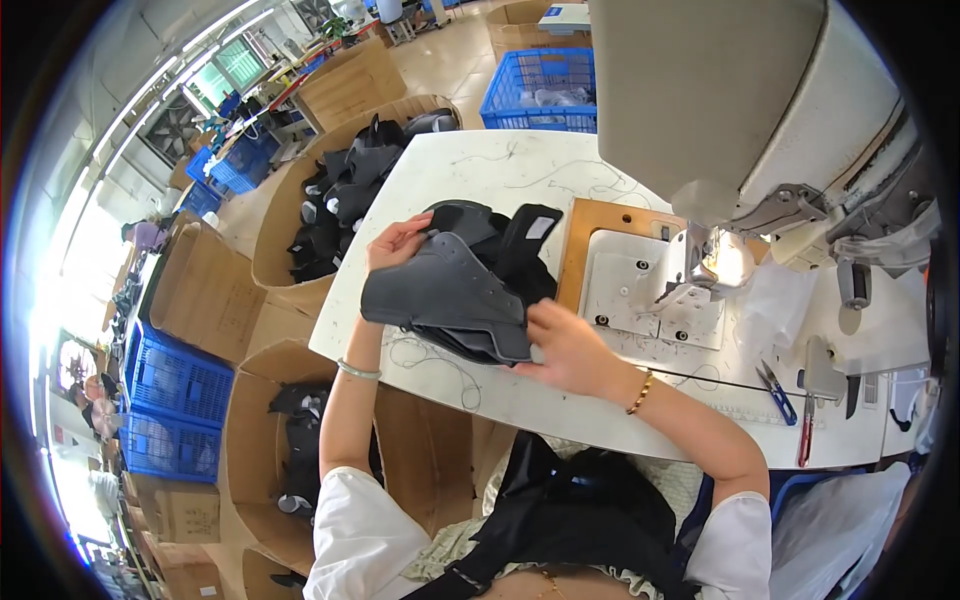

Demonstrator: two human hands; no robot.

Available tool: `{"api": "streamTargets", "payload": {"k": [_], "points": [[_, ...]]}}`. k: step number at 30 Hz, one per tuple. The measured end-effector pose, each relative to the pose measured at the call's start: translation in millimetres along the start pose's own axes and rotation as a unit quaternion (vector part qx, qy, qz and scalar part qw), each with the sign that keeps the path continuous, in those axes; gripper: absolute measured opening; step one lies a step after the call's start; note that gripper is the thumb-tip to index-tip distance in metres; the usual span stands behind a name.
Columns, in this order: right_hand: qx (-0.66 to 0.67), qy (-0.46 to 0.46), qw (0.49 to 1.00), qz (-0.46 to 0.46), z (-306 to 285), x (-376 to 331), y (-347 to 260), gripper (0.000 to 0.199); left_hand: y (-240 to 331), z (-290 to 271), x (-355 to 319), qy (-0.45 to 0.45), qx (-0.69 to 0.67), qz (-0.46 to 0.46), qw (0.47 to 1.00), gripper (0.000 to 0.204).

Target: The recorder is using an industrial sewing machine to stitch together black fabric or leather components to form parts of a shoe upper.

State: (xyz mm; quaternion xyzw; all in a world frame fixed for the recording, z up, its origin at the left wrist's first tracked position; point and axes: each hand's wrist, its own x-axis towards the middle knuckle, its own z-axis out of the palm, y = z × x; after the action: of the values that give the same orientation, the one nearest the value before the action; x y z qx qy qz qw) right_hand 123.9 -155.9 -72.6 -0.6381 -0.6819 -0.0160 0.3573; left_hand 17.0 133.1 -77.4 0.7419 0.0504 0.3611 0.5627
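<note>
A dark grey, moulded-looking piece with black fabric parts and small holes is held over the white table, its folded layers showing along the lower edge. It looks like a brace or support, though its exact kind is unclear. My left hand grips its upper left edge, fingers bent over the rim. At its lower right corner, my right hand pinches the edge with curled fingers. A black strap with a pale label sticks up from the piece's far right side.
Right of the piece stands a sewing machine with its needle area lit. Blue snips and a red-handled tool lie on the white tabletop. Cardboard boxes of black pieces stand left; a blue crate stands beyond.
</note>
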Motion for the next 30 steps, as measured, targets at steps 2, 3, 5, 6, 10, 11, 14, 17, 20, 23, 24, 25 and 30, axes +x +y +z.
{"api": "streamTargets", "payload": {"k": [2,3,5,6,10,11,14,17,20,23,24,25,30], "points": [[0.152,-0.029,0.985,0.074,8,5,-7,0.034,22,17,16,0.069,0.017,-0.146,0.987,0.032],[0.157,0.053,0.983,0.077,6,12,-7,0.033,39,12,19,0.096,-0.049,-0.168,0.98,0.032],[0.326,0.076,0.925,0.18,-3,31,-4,0.032,61,-2,16,0.214,-0.003,-0.003,0.977,0.028],[0.48,0.091,0.827,0.277,-8,41,-5,0.032,71,-9,10,0.267,0.039,0.023,0.963,0.028],[0.488,0.128,0.809,0.301,-12,53,5,0.027,113,80,-21,0.094,0.168,0.032,0.981,0.032],[0.488,0.126,0.81,0.299,-7,54,4,0.027,117,96,-30,0.025,0.26,0.06,0.963,0.038],[0.492,0.157,0.831,0.208,1,53,11,0.024,117,123,-33,-0.023,0.365,0.073,0.928,0.053],[0.349,0.105,0.923,0.121,-5,41,14,0.035,113,129,-27,0.02,0.381,0.023,0.924,0.066],[0.308,0.083,0.94,0.117,-17,28,8,0.041,88,136,-15,0.076,0.379,0.006,0.922,0.065],[0.149,0.148,0.973,0.1,-26,5,-4,0.038,58,119,-3,0.11,0.448,0.123,0.879,0.055],[0.091,0.151,0.983,0.048,-36,-7,-10,0.038,57,121,-1,0.11,0.444,0.126,0.881,0.055],[0.036,0.15,0.988,-0.008,-46,-20,-16,0.037,57,120,1,0.1,0.465,0.106,0.873,0.058],[0.05,0.509,0.859,-0.009,-77,-90,4,0.011,69,149,19,0.067,0.527,0.124,0.838,0.059]]}}
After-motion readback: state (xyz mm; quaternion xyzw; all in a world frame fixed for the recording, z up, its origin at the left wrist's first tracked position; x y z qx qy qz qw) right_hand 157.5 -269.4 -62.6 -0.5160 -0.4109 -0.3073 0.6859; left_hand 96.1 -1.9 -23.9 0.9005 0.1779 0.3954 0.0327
